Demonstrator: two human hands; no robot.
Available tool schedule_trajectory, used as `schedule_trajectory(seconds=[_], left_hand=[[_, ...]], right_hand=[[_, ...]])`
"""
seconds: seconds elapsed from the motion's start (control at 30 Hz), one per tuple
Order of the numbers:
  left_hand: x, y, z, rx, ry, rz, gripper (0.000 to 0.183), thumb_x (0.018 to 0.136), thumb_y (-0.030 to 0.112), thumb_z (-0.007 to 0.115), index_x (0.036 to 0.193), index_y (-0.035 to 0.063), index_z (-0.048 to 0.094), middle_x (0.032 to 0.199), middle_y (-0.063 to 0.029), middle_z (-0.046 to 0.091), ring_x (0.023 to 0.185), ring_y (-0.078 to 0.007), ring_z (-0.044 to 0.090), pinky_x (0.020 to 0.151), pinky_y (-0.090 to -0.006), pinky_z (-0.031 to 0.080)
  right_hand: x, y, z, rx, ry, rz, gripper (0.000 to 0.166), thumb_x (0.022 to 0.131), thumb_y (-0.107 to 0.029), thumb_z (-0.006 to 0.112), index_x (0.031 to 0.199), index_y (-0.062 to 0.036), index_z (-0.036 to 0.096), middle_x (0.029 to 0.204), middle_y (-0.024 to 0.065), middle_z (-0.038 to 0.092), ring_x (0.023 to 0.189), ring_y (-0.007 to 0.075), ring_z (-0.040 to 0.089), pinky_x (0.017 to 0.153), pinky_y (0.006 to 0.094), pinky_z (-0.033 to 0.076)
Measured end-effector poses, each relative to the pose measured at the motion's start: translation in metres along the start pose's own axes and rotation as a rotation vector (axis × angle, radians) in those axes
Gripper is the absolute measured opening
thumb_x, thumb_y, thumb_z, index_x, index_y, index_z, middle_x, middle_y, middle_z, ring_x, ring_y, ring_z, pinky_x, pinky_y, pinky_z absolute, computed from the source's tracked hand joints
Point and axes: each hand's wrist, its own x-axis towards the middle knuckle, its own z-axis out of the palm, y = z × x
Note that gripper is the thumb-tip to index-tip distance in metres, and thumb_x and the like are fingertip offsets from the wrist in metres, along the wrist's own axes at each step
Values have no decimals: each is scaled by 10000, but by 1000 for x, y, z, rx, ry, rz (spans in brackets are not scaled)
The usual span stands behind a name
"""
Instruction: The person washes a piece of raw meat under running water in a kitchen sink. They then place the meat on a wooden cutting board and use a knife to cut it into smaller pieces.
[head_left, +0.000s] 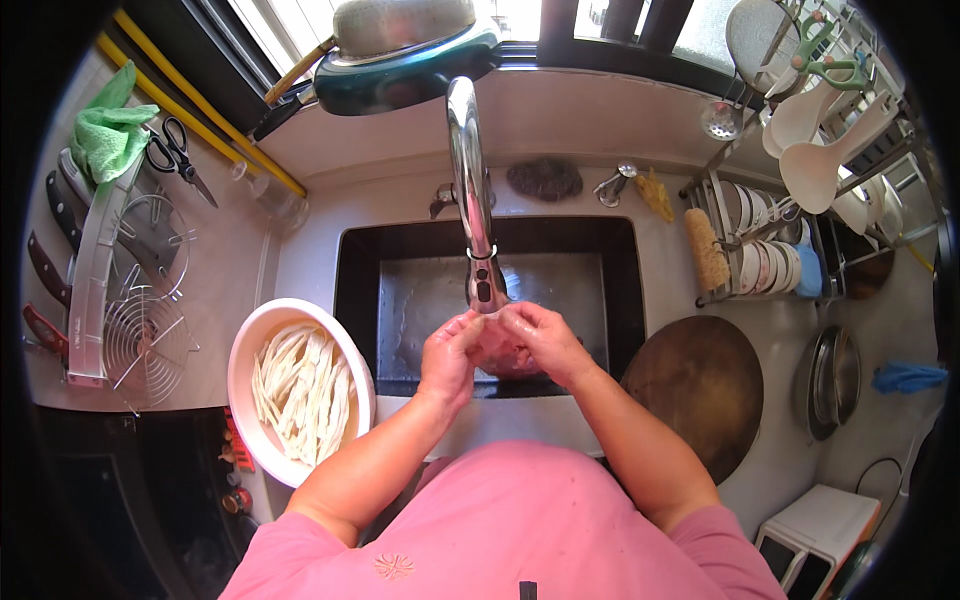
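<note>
Under the spout of the chrome faucet (471, 165), both hands grip a piece of wet pinkish raw meat (501, 341). My left hand (451, 352) pinches its left edge between thumb and fingers. The right edge is held the same way by my right hand (546, 339). The meat hangs over the dark sink basin (420, 300), and a redder part of it shows below the fingers; whether that is one piece or more, I cannot tell. Left of the sink, a white plastic basin (237, 375) holds pale long strips (304, 390), perhaps of dried tofu skin.
A round wooden board (694, 397) lies right of the sink. Behind it stands a dish rack (720, 225) with bowls and a loofah (705, 247). Knives in a holder (94, 285), wire racks (146, 345) and black scissors (176, 157) are at left. A dark scouring pad (545, 180) lies behind the sink.
</note>
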Motion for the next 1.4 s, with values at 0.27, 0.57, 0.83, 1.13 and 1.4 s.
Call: schedule_trajectory(seconds=[0.27, 0.57, 0.83, 1.13, 1.4], left_hand=[[8, -5, -1, 236, -151, -7, 197, 1013, 142, 672, 1181, 41, 687, 1058, -42, 741, 919, -121, 689, 881, -278, 531], [12, 4, 5, 974, -50, 340, 227, 837, 83, 854, 1022, -24, 776, 905, -64, 724, 835, -129, 688, 779, -297, 559], [6, -13, 7, 679, 57, 528, 72, 920, 16, 706, 961, -6, 761, 903, -30, 707, 842, -103, 650, 751, -274, 519], [-2, -14, -9, 362, -39, 194, 67, 941, 20, 684, 956, -3, 745, 879, 50, 654, 817, -55, 585, 723, -222, 473], [1, -2, -8, 538, -60, 270, 146, 970, 41, 664, 1100, 10, 722, 964, -2, 723, 894, -62, 623, 798, -245, 515]], right_hand=[[1, 17, -4, 88, 111, -224, 200, 986, -93, 716, 1146, 21, 673, 996, 71, 733, 778, 99, 670, 660, 236, 562], [13, 23, 1, -120, 344, -397, 232, 1007, -187, 716, 1089, 28, 690, 948, 75, 734, 841, 124, 700, 738, 267, 573], [15, 18, 41, -368, 285, -329, 477, 981, -424, 718, 1079, 34, 629, 813, 110, 700, 746, 200, 672, 714, 408, 557], [41, 29, 22, -151, 159, -219, 477, 1082, -416, 513, 974, 16, 684, 846, 138, 749, 722, 207, 702, 675, 364, 542], [24, 32, 41, -691, 309, -499, 439, 1023, -446, 642, 982, -9, 621, 783, 79, 692, 684, 160, 658, 621, 355, 532]])
